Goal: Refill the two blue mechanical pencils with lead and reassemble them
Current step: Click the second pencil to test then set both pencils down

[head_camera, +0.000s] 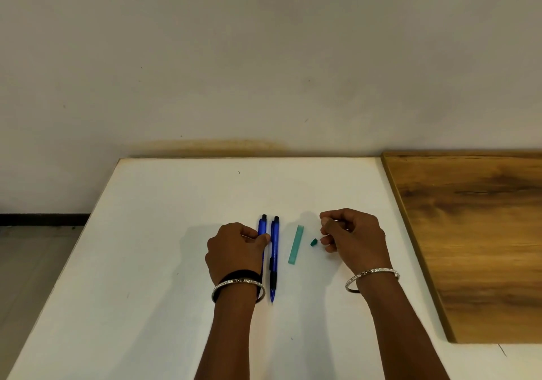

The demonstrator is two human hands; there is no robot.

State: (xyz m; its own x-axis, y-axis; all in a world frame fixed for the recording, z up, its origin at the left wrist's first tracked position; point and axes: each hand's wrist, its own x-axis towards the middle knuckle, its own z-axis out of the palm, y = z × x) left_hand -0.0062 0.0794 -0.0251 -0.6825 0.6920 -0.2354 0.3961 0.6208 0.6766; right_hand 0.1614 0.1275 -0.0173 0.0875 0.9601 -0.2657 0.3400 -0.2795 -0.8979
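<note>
While the left hand (234,250) curls around one blue pencil (262,225), the other pencil (274,250) lies just right of that grip, the lead case (296,244) further right. The right hand (352,235) is curled; whether it pinches lead, I cannot tell. Best lift it cap end up.

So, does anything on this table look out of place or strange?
Only one thing: the small green cap lies loose on the white table, apart from the teal lead case, so the case seems open. The two blue pencils lie neatly side by side; nothing looks spilled or broken.
</note>
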